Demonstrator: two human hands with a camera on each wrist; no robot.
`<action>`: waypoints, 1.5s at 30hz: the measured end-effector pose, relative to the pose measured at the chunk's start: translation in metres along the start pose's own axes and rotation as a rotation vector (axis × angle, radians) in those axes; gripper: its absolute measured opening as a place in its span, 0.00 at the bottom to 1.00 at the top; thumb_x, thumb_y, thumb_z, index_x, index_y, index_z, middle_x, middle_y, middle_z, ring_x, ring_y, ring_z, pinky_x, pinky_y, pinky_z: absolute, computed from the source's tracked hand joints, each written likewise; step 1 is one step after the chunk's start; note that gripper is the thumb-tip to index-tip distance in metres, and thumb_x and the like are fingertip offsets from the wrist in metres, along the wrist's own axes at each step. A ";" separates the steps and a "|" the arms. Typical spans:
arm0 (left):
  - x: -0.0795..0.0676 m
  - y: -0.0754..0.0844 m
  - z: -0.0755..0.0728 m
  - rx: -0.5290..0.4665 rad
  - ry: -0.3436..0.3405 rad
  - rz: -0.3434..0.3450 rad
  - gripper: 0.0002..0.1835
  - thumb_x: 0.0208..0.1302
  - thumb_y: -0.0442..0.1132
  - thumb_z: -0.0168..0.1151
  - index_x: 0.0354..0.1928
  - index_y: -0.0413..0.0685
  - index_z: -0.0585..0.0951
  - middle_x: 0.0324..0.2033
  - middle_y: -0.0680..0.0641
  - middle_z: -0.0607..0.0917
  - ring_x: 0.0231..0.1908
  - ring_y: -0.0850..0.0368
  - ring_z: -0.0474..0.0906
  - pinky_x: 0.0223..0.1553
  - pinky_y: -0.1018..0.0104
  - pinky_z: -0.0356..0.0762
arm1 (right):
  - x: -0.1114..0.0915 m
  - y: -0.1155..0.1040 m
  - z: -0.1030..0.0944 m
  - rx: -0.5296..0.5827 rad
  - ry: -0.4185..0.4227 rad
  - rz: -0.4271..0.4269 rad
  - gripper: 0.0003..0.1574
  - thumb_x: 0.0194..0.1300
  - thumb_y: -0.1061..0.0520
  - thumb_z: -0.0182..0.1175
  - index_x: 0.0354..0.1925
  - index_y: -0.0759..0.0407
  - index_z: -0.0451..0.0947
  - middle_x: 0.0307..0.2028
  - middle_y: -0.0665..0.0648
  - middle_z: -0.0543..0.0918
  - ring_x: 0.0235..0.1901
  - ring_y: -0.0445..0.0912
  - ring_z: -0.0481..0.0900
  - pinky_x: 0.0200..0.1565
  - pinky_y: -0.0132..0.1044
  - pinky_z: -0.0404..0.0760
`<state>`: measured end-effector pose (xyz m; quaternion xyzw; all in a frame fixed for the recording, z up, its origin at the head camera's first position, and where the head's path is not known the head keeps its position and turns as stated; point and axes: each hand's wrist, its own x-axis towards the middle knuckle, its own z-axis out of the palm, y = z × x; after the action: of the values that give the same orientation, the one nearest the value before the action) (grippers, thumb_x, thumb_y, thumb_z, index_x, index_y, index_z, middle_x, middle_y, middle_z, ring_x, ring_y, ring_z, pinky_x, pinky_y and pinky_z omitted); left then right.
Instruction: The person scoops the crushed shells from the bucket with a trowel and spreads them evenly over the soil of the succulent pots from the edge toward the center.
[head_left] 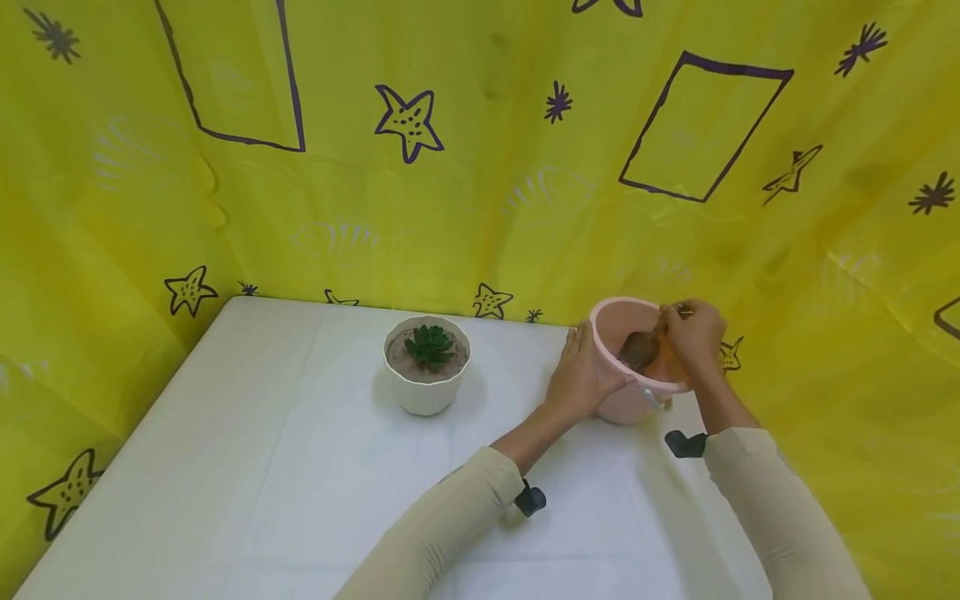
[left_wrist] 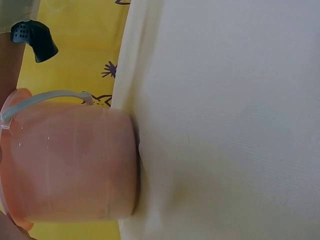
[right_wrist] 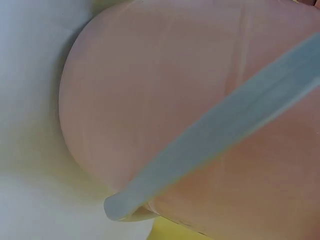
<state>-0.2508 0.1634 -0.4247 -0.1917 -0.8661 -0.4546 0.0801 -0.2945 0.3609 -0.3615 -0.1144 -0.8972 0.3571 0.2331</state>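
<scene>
A pink bucket point(head_left: 628, 407) stands upright at the back right of the table, its pale handle point(left_wrist: 50, 97) hanging down the outside. My left hand point(head_left: 579, 375) holds the bucket from its left side, fingers along the wall and thumb below the near rim. Over the right rim, my right hand point(head_left: 696, 332) grips the handle of a small trowel. The trowel's brown-looking blade point(head_left: 640, 351) is inside the bucket, tilted down; what lies at the bottom is hidden. In the right wrist view only the bucket wall point(right_wrist: 150, 100) and its handle show, not the hand.
A white pot point(head_left: 426, 395) with a green succulent point(head_left: 430, 344) in greyish soil stands left of the bucket. White cloth covers the table point(head_left: 337, 500). A yellow patterned curtain point(head_left: 480, 208) hangs close behind the table's back edge.
</scene>
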 end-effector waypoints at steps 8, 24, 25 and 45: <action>0.000 -0.001 -0.002 -0.019 0.018 0.025 0.61 0.58 0.56 0.81 0.83 0.50 0.52 0.75 0.51 0.67 0.72 0.55 0.66 0.68 0.61 0.71 | -0.001 0.003 0.000 -0.096 -0.021 0.031 0.27 0.79 0.52 0.55 0.34 0.75 0.85 0.21 0.56 0.84 0.29 0.55 0.77 0.21 0.33 0.71; 0.002 0.000 0.000 -0.009 0.020 0.036 0.60 0.56 0.58 0.81 0.82 0.49 0.54 0.73 0.50 0.68 0.68 0.57 0.68 0.64 0.64 0.76 | -0.003 -0.002 0.002 0.071 -0.071 0.220 0.26 0.81 0.52 0.52 0.46 0.75 0.83 0.38 0.67 0.89 0.27 0.41 0.84 0.26 0.26 0.80; 0.002 0.000 0.000 -0.005 0.023 0.035 0.60 0.56 0.58 0.81 0.82 0.49 0.54 0.72 0.50 0.68 0.68 0.57 0.68 0.64 0.65 0.76 | -0.003 -0.002 0.002 0.086 -0.068 0.222 0.26 0.81 0.53 0.52 0.47 0.76 0.84 0.38 0.66 0.89 0.26 0.40 0.84 0.26 0.25 0.81; 0.002 -0.001 0.001 0.003 0.026 0.026 0.62 0.55 0.59 0.81 0.83 0.51 0.53 0.74 0.51 0.67 0.68 0.57 0.67 0.63 0.65 0.76 | 0.004 0.003 0.000 0.190 -0.150 0.164 0.26 0.81 0.56 0.53 0.51 0.84 0.80 0.29 0.61 0.87 0.20 0.35 0.84 0.28 0.28 0.85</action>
<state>-0.2526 0.1641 -0.4253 -0.1971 -0.8632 -0.4545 0.0976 -0.2979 0.3645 -0.3617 -0.1376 -0.8620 0.4657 0.1450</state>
